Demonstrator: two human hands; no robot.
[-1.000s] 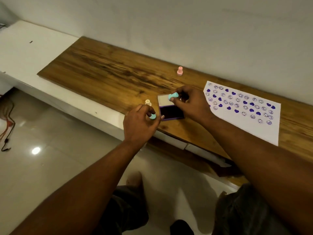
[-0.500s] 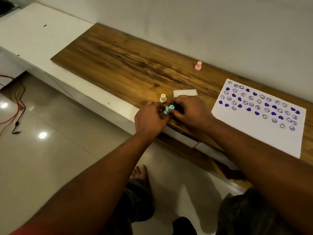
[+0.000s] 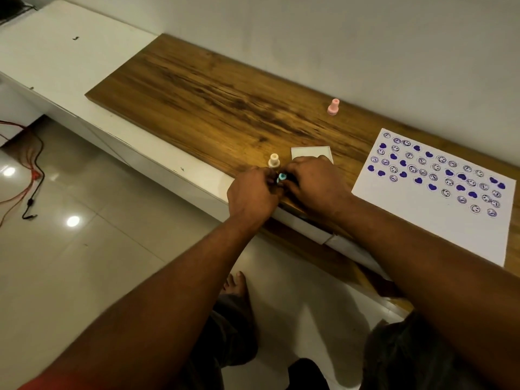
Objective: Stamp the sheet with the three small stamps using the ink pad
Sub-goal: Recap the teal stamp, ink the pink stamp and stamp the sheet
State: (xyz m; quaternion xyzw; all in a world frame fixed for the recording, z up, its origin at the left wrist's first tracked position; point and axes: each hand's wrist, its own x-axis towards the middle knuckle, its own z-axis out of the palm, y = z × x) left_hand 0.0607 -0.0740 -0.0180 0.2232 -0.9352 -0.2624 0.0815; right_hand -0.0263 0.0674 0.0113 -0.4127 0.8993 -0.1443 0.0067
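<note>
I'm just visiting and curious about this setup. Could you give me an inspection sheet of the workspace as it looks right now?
Surface: wooden board on a white ledge, against a wall.
Job's things: white sheet with many purple heart and smiley prints; teal stamp at the near edge; cream stamp upright just behind it; pink stamp upright near the wall; ink pad mostly hidden, white lid showing.
Clutter: nothing seen.
Hands: left hand and right hand both pinch the teal stamp.
Cables: red and black cables on the floor, left.
Surroundings: glossy tiled floor; a bare foot below.
</note>
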